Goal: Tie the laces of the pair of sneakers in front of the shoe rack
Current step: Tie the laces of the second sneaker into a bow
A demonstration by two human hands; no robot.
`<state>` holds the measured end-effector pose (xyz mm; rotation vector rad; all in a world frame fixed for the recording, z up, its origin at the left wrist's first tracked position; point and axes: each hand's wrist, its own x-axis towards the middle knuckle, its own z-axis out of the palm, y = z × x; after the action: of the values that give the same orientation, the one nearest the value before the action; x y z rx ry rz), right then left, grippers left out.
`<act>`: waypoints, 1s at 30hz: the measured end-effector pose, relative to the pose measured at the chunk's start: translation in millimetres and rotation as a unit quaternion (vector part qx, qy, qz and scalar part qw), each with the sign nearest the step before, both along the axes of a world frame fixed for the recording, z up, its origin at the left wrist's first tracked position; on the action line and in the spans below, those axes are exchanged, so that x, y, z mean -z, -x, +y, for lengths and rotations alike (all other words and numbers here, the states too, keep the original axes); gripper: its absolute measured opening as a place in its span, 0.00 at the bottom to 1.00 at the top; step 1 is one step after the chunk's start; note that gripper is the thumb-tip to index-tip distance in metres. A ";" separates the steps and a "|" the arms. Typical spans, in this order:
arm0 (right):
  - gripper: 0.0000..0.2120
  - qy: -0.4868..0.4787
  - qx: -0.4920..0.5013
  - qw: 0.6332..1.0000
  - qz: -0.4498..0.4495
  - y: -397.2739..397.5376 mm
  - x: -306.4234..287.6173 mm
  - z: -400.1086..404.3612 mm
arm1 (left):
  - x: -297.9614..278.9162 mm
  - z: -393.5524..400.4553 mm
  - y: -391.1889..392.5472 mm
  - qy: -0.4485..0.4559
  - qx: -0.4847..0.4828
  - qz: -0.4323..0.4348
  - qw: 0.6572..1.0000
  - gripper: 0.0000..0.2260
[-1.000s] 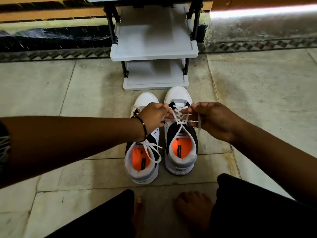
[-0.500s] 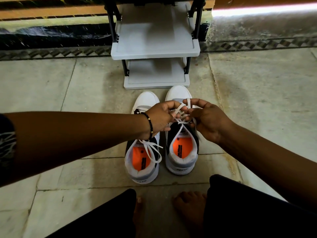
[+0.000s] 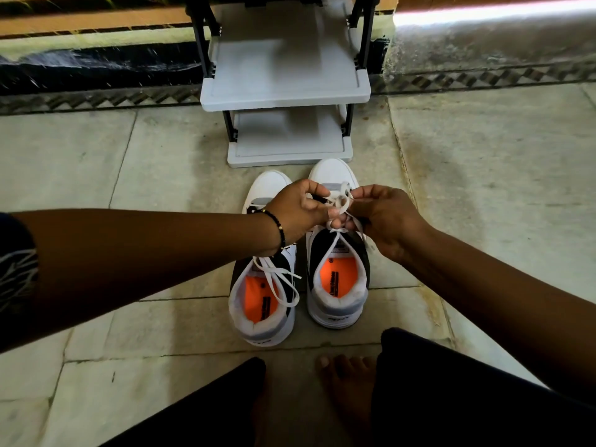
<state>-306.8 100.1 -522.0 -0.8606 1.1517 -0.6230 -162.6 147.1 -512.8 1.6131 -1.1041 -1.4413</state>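
Note:
Two white, grey and black sneakers with orange insoles stand side by side on the floor, toes toward the shoe rack (image 3: 283, 91). The left sneaker (image 3: 263, 311) has a bow of white lace lying over its opening. Over the right sneaker (image 3: 338, 285), my left hand (image 3: 300, 209) and my right hand (image 3: 383, 217) meet above the tongue. Both pinch the white laces (image 3: 342, 201), which form a small loop between my fingertips. A loose lace end hangs down the shoe's right side.
The grey two-shelf rack with black posts stands against a dark wall base just beyond the toes. Pale stone floor tiles spread left and right. My bare foot (image 3: 348, 382) and dark-trousered knees sit close behind the heels.
My hands have come together from a spread pull. The laces, stretched sideways a second ago, are now gathered into a small loop between my fingertips over the right sneaker.

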 end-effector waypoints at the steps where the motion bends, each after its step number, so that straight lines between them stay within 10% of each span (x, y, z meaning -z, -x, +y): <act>1: 0.07 -0.005 0.001 1.000 -0.007 0.0 1.0 -0.3 | -0.8 -0.6 -0.2 -0.004 0.005 -0.002 1.000 0.09; 30: 0.03 0.159 -0.180 0.968 0.076 11.7 -18.1 -0.3 | 3.3 -7.2 0.6 0.008 0.028 -0.075 0.997 0.05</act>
<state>-318.5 99.8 -504.0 -1.3764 1.0085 -0.4514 -163.2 139.9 -516.0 1.7143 -1.2512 -1.3597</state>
